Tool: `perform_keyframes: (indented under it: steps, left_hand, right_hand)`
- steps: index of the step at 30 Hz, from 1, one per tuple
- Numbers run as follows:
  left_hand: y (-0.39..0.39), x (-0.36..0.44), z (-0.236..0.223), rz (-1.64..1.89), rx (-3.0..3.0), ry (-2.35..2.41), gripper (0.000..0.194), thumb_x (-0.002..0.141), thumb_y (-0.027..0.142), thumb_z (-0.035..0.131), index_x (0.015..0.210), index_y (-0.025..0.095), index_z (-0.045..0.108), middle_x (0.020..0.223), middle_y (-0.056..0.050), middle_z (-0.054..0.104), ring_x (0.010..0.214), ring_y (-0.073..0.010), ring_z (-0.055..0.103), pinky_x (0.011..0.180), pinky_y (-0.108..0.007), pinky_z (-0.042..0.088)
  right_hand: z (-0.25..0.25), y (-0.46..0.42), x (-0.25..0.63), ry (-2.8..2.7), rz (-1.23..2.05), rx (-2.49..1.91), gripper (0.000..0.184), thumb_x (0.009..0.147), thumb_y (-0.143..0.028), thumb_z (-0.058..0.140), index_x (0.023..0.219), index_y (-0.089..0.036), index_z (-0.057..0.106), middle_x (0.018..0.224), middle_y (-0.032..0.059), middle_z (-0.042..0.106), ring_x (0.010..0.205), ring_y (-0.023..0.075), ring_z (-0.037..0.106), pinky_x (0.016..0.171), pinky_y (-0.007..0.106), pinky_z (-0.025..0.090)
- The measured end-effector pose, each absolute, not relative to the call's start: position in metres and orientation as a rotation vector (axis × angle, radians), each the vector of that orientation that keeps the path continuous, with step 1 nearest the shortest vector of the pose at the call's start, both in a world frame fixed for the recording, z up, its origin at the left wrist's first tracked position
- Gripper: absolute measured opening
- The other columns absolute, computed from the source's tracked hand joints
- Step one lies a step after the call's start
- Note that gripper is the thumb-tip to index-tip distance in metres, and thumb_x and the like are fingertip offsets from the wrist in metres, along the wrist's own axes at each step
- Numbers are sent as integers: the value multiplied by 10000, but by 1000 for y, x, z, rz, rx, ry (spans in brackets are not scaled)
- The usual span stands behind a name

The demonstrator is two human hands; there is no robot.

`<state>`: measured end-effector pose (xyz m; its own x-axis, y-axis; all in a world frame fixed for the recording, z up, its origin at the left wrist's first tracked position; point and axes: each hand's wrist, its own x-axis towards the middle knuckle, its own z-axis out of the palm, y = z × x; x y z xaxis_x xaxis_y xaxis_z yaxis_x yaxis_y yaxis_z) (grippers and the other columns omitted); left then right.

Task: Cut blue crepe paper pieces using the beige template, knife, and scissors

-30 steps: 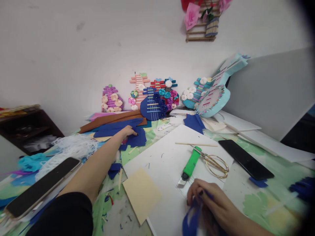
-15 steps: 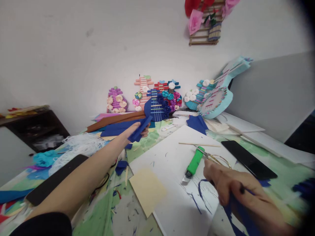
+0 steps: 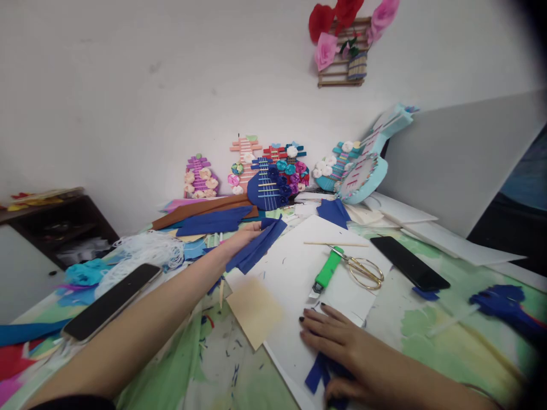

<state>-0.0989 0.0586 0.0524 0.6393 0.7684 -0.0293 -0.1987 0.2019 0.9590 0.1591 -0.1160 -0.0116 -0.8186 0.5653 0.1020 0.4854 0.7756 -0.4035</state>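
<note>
My left hand (image 3: 244, 236) reaches forward, closed on a folded piece of dark blue crepe paper (image 3: 258, 246) that slants over the white sheet's left edge. Some of its fingers are hidden behind the paper. Low on the white sheet (image 3: 294, 273) lies my right hand (image 3: 342, 344), its fingers stretched out flat. Blue paper strips (image 3: 315, 373) show beneath it, by the thumb. Just beyond those fingertips is a green utility knife (image 3: 328, 270) with its blade out. Gold-handled scissors (image 3: 363, 270) rest against it, and a thin wooden stick (image 3: 335, 244) lies behind both.
A yellowish paper square (image 3: 255, 310) overlaps the white sheet. Black phones lie right (image 3: 410, 262) and left (image 3: 113, 299). Decorated paper instruments, including a blue one (image 3: 262, 191), stand by the wall. White string (image 3: 145, 250) is heaped left. A blue flower (image 3: 504, 302) sits far right.
My left hand has brought the blue crepe paper slightly right, and more of it shows. My right hand has come down flat onto the sheet, away from the scissors, with the blue strips now under it.
</note>
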Motion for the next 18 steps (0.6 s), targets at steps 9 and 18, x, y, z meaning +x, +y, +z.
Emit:
perform_keyframes:
  steps: [9,18]
  left_hand:
    - [27,-112,62,784,1196,625,180,695,186,722,781,148,569,522,44,514,360,-71,430,354,-169,337]
    - [-1,-125,73,804,1100,511,197,874,253,549,702,158,560,464,68,357,292,-60,284,332,-190,242]
  right_hand:
    - [-33,-129,157,-2491,386,-604,302,907,-84,417,1077,-174,650,1058,120,700,1009,197,656,862,297,539]
    - [5,-88,83,-2253,426,-1125,242,948,-183,412,778,-151,581,600,16,589,538,126,522,540,236,339]
